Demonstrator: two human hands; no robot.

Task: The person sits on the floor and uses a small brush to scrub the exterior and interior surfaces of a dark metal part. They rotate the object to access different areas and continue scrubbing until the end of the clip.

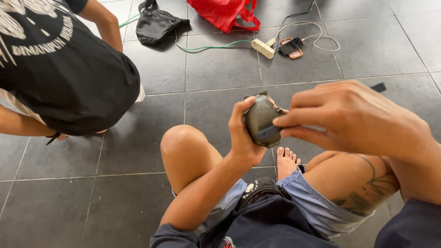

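Grey tiled floor (pixel 220 69) carries black bag (pixel 156 25), red bag (pixel 223 13), power strip (pixel 262 48).

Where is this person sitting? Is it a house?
Probably a home floor or porch: grey floor tiles, a power strip charging a phone, and bags, one black, one red, lying around.

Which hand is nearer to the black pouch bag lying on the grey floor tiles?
Left. The left hand is below and right of the black pouch bag; the right hand is farther right.

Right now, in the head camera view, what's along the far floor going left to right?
Black bag → red bag → cream power strip → phone → white cable loop.
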